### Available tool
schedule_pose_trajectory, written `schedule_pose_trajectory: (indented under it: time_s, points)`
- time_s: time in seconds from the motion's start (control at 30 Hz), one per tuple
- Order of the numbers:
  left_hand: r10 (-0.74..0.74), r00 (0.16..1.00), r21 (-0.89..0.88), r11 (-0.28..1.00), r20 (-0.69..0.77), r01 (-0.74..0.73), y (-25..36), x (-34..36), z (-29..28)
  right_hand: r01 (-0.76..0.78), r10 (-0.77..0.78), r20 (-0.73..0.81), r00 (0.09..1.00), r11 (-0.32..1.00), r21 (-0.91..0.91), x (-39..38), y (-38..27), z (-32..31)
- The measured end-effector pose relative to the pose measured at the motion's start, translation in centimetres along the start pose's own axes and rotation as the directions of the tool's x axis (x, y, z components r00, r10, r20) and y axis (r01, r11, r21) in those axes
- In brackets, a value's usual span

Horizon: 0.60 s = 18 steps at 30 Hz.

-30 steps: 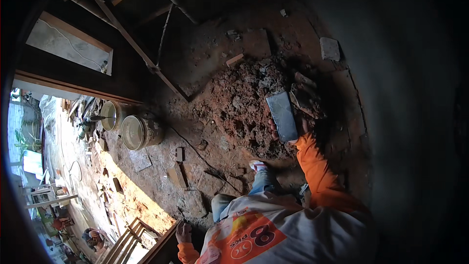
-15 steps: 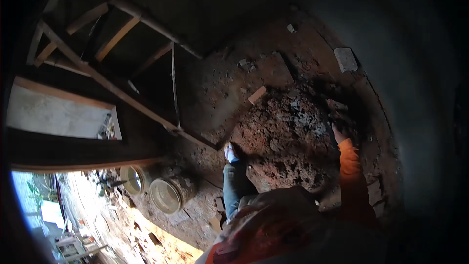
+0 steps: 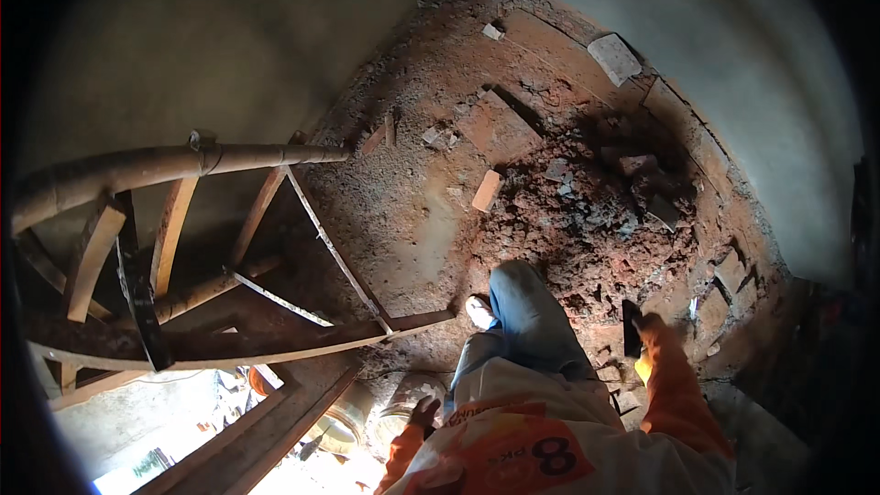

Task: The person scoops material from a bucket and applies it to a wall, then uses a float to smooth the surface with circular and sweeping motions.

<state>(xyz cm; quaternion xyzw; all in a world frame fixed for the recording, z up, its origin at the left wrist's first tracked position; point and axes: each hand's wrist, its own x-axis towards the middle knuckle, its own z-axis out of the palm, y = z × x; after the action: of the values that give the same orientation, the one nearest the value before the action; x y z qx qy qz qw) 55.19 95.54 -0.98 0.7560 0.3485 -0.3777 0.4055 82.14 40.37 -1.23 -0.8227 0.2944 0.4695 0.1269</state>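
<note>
Right hand (image 3: 649, 323), at the end of the orange sleeve, is closed around a flat dark rectangular trowel-like blade (image 3: 632, 326), held low at the person's right side with the blade edge-on to the camera. What exactly the tool is I cannot tell; only a dark slab shows. The fingers wrap it, so the grip is firm, not loose.

Left hand (image 3: 423, 412) hangs down at the left hip just above two round pale-rimmed metal buckets (image 3: 403, 403) on the floor. Fingers look loosely curled with nothing seen in them, but it is dim and small, so whether it is wide or closed I cannot tell.

Just ahead of the right hand lies the heap of reddish-brown earth and broken rubble (image 3: 587, 220), with a small pale brick piece (image 3: 486, 191) at its far-left edge and a grey stone block (image 3: 614, 58) well beyond it near the wall. The person's blue-jeaned leg (image 3: 527, 312) steps at the near edge of the heap. Left of the left hand stands a rough wooden pole scaffold frame (image 3: 174, 165).

Judged step: standing at the heap with the tool carried, not yet working it. The next move likely calls for lowering the blade into the heap's near side while keeping footing on loose rubble.
</note>
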Motion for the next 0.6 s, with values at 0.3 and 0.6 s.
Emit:
schedule_pose_trajectory:
  time_s: [0.3,0.6]
  points:
    - [0.404,0.914,-0.217,0.894,0.009,-0.393,6.1,20.2,-4.7,-0.244,0.177,0.394,0.902,0.961,0.127,3.4,3.9,6.2]
    - [0.075,0.996,0.064,0.995,-0.043,-0.072,30.2,31.1,-16.5,0.139,-0.217,-0.130,0.967,0.885,-0.445,31.2,-26.0,-15.4]
